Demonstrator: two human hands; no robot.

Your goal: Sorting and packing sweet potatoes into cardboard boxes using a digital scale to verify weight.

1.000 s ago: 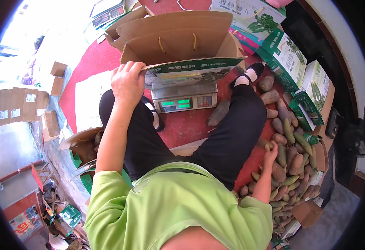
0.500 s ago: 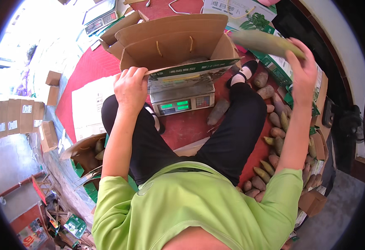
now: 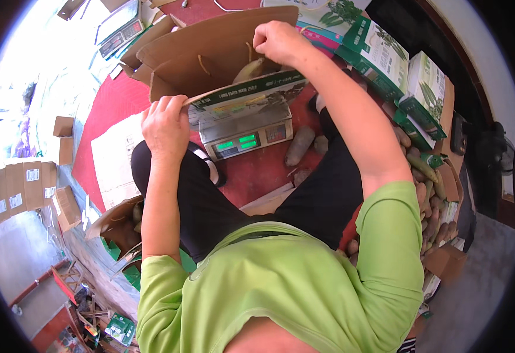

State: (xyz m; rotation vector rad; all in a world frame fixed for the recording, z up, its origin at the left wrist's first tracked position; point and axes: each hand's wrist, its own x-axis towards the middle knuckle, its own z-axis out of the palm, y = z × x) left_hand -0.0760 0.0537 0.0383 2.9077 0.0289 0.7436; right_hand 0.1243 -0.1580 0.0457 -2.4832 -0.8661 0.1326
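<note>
The person's left hand (image 3: 166, 126), at 10 o'clock, is clamped on the near top edge of an open carton (image 3: 175, 53) that stands on a scale (image 3: 246, 144) between 11 and 12 o'clock. The right hand (image 3: 278, 44) is at 12 o'clock over the carton, its fingers curled in beside a cord handle (image 3: 249, 53); I cannot tell whether they touch the cord or pinch anything. A green radish (image 3: 248, 72) lies at a slant inside the carton, just below that hand, its lower end hidden by the near wall.

The likeliest trouble is a false weight: the scale's display is lit, and any push or pull from the left hand on the wall could skew it. The carton looks wider than the scale, so a hard tug on that edge could tip or slide it. If the cord catches the right fingers, lifting the hand away could jerk the carton. The slanted radish, if poorly propped, could slip and bruise. Near 2 o'clock, a loose radish (image 3: 300, 146) lies on the red mat (image 3: 257, 173) close beside the scale; a shifted foot could roll it against the base. The heap of vegetables (image 3: 434, 212) between 3 and 4 o'clock could slump if an elbow knocks it.
</note>
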